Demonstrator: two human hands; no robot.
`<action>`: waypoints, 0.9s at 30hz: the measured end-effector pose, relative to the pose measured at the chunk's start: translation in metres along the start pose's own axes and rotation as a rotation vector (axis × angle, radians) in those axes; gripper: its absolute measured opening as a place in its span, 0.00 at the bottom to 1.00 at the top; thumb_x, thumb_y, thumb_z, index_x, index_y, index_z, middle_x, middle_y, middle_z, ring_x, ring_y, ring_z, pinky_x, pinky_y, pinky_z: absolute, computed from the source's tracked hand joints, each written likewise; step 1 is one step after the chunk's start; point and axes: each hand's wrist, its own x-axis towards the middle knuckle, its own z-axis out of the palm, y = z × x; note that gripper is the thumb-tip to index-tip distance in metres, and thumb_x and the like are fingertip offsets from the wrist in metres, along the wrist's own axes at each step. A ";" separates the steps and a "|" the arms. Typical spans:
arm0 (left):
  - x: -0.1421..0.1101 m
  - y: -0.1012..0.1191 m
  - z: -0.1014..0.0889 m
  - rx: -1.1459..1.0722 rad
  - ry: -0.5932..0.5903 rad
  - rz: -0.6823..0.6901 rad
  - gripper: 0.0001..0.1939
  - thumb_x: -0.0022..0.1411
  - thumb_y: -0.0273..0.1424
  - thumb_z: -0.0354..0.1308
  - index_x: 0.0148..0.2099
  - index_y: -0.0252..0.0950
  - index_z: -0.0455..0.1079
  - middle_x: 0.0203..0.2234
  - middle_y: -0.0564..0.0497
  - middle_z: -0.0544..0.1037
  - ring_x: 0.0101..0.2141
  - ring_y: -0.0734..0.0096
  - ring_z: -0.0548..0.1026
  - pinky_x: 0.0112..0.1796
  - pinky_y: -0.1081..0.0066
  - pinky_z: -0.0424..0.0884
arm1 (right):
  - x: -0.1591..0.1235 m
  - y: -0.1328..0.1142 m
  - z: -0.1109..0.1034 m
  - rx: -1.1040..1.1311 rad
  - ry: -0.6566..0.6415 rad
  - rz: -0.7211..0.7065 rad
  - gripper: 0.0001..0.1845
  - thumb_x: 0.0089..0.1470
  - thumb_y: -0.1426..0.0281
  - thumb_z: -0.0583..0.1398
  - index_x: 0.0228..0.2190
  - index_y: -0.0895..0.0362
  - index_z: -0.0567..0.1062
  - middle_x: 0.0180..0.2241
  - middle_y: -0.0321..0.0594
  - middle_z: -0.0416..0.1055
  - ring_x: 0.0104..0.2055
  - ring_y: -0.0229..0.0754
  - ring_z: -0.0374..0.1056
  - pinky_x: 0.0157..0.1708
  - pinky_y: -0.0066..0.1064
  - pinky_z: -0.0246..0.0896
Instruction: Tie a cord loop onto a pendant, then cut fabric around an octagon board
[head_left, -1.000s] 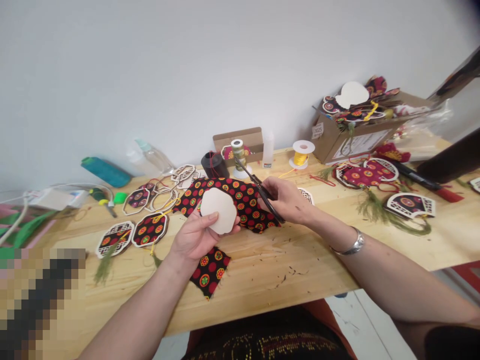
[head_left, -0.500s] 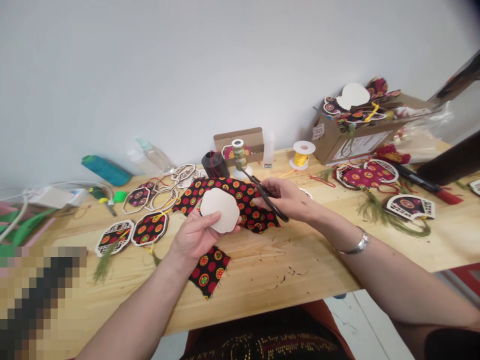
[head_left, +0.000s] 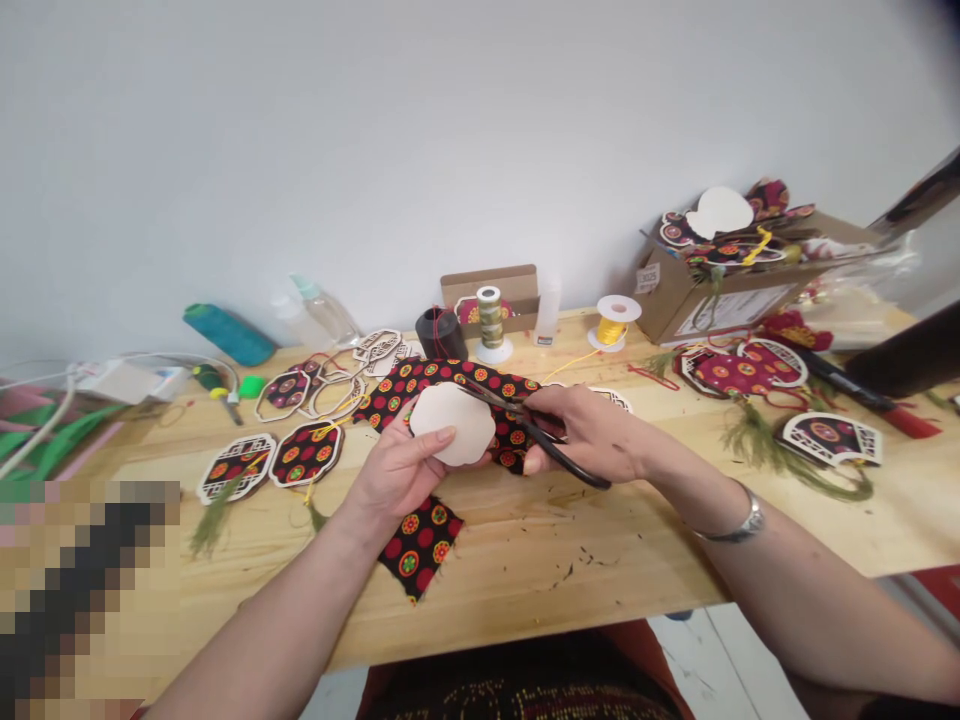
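Note:
Between its thumb and fingers my left hand [head_left: 409, 460] grips a cream-coloured card piece [head_left: 454, 425] with a scalloped outline. My right hand [head_left: 589, 435] is closed round black-handled scissors [head_left: 551, 450]. Their blades point left and reach the card's upper right edge; whether they are cutting I cannot tell. Behind both hands lies black fabric [head_left: 397, 385] with red and yellow flower medallions. A smaller scrap of the same fabric [head_left: 424, 545] rests on the table below my left hand.
Finished ornaments with tassels [head_left: 307, 453] lie at left. Along the wall stand a black spool [head_left: 441, 335], a green-gold thread cone [head_left: 490, 320] and a yellow thread spool [head_left: 615, 325]. A cardboard box of ornaments [head_left: 720, 300] sits at right. Dark snippets litter the wooden table [head_left: 525, 570].
The scissors have come left to the card's edge, with their blades now over its upper right side. My left hand still holds the card. The whole view has shifted slightly.

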 end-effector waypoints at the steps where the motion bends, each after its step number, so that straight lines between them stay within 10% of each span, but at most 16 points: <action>1: 0.000 0.000 0.000 0.002 0.001 0.007 0.32 0.51 0.20 0.65 0.57 0.44 0.64 0.38 0.48 0.82 0.38 0.57 0.81 0.42 0.52 0.78 | 0.000 -0.001 0.001 -0.023 0.009 0.004 0.23 0.48 0.50 0.62 0.27 0.58 0.68 0.24 0.31 0.61 0.26 0.34 0.52 0.26 0.28 0.43; 27: -0.001 -0.002 0.001 0.032 0.006 0.054 0.33 0.49 0.20 0.67 0.57 0.43 0.65 0.38 0.48 0.82 0.35 0.58 0.81 0.41 0.55 0.78 | -0.002 -0.003 0.002 0.193 -0.059 0.044 0.23 0.49 0.51 0.62 0.20 0.58 0.66 0.20 0.29 0.51 0.24 0.33 0.46 0.22 0.28 0.40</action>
